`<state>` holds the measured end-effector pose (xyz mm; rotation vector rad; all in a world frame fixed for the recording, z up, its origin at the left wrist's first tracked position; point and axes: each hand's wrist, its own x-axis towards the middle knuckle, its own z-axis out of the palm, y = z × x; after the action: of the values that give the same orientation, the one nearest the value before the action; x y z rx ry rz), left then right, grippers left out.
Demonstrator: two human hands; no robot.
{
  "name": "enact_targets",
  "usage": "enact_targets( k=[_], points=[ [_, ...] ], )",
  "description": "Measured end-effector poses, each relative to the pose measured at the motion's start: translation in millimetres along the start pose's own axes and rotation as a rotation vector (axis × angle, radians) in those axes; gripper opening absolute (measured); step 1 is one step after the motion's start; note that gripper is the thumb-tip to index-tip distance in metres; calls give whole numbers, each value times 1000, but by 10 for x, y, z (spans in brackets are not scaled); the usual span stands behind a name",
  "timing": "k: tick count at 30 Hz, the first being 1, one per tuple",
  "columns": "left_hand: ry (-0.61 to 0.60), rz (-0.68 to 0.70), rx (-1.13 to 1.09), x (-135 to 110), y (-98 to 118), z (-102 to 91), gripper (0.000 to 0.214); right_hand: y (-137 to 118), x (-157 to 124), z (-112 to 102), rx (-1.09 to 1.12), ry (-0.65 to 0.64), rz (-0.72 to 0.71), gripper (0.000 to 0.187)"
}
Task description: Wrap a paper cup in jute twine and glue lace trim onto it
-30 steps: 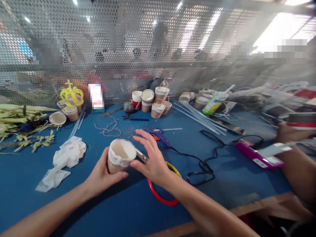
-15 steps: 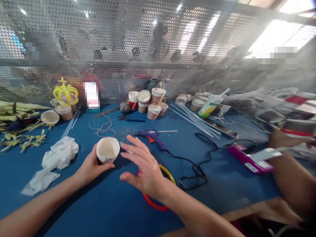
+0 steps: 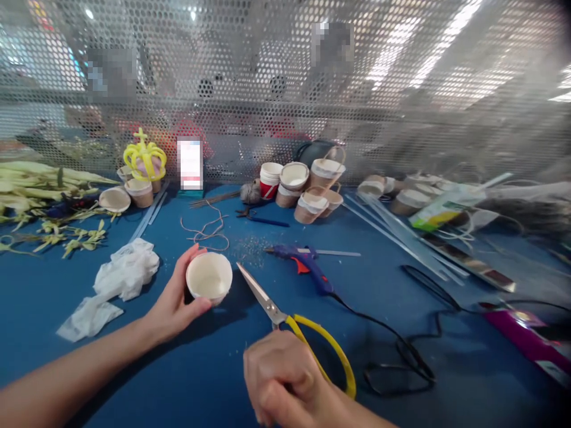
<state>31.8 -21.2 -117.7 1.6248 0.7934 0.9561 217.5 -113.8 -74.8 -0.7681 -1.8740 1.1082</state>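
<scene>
My left hand is closed around a small paper cup. The cup is tilted, so its pale inside faces me. To its right, my right hand is curled into a fist at the handles of scissors. Their metal blades are together and point up and left, the tip just beside the cup. One yellow handle loop shows to the right of the fist; the other is hidden by the hand. Beyond the scissors lies a blue hot glue gun with a red trigger and a clear glue stick.
White crumpled plastic lies left of my left hand. Farther back are a twine ball, pliers, several paper cups, a yellow crown ornament and a phone. A black cord and purple box lie right.
My right hand has gone from spread fingers to a fist at the scissors, whose blades have come into view. The left hand still holds the cup. The view has shifted, moving the scene rightward.
</scene>
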Motion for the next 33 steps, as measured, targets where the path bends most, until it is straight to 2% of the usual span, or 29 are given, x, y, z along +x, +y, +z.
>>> enact_targets(
  k=[3, 7, 8, 9, 11, 13, 14, 17, 20, 22, 24, 26, 28, 29, 30, 31, 33],
  points=[
    [61, 189, 142, -18, 43, -65, 70, 2, 20, -8, 108, 50, 17, 54],
    [160, 631, 423, -120, 212, -108, 65, -32, 53, 5, 184, 117, 30, 54],
    [128, 721, 439, -165, 270, -92, 62, -46, 60, 27, 206, 99, 12, 53],
    [33, 766, 437, -213, 329, -63, 60, -60, 67, 60, 227, 59, -14, 53],
    [-244, 749, 337, -308, 431, 25, 69, -82, 78, 147, 256, -41, -77, 53],
    [-563, 651, 283, -376, 499, 124, 81, -94, 89, 233, 248, -114, -123, 53],
    [-610, 620, 265, -395, 519, 165, 83, -99, 97, 261, 222, -124, -132, 53],
    [-537, 517, 346, -403, 555, 211, 77, -149, 123, 231, 60, -67, -139, 51],
    [-413, 486, 512, -369, 603, 135, 44, -285, 140, 27, -140, 81, -132, 45],
    [-311, 589, 603, -328, 658, 39, 23, -398, 132, -166, -288, 264, -65, 35],
    [-170, 646, 706, -258, 725, -78, 19, -484, 108, -363, -444, 491, 72, 25],
    [0, 603, 775, -146, 779, -206, 16, -515, 74, -525, -420, 628, 185, 23],
    [166, 442, 753, -2, 785, -332, 12, -484, 47, -624, -274, 681, 282, 29],
    [208, 364, 712, 70, 760, -388, 20, -450, 42, -644, -230, 678, 332, 30],
    [181, 279, 670, 136, 713, -435, 39, -407, 43, -646, -216, 655, 381, 30],
    [98, 198, 627, 190, 645, -470, 60, -358, 51, -631, -229, 618, 425, 29],
    [-206, 52, 570, 252, 466, -489, 90, -250, 86, -563, -269, 517, 488, 23]
  ],
)
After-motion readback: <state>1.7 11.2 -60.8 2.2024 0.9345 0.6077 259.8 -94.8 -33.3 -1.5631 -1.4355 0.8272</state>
